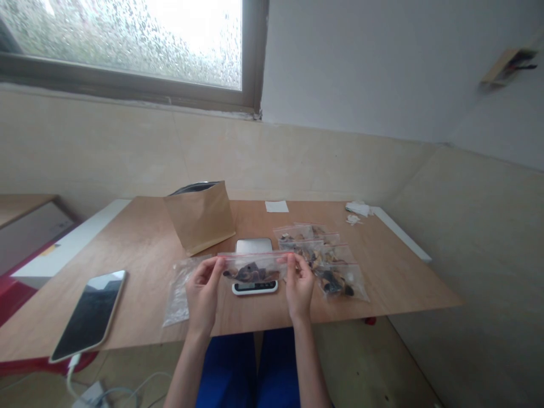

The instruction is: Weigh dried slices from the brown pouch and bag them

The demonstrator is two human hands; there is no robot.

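Observation:
Both hands hold a clear zip bag [253, 270] with dark, curled dried pieces inside, stretched level by its red-edged top. My left hand [204, 292] pinches the left top corner; my right hand [301, 283] pinches the right one. Behind and below the bag is a small digital scale [254, 245], its silver plate and white front showing, partly covered by the bag. To the right lie several filled zip bags [335, 280] in an overlapping group, holding brown and dark dried pieces. Beside my left hand a clear plastic bag [176, 303] lies flat.
A brown paper pouch [202, 218] stands open at the back left of the wooden table [408, 289]. A phone [91, 311] with a white cable lies at the left front edge. White paper [276, 207] and crumpled white scraps [357, 209] lie along the back.

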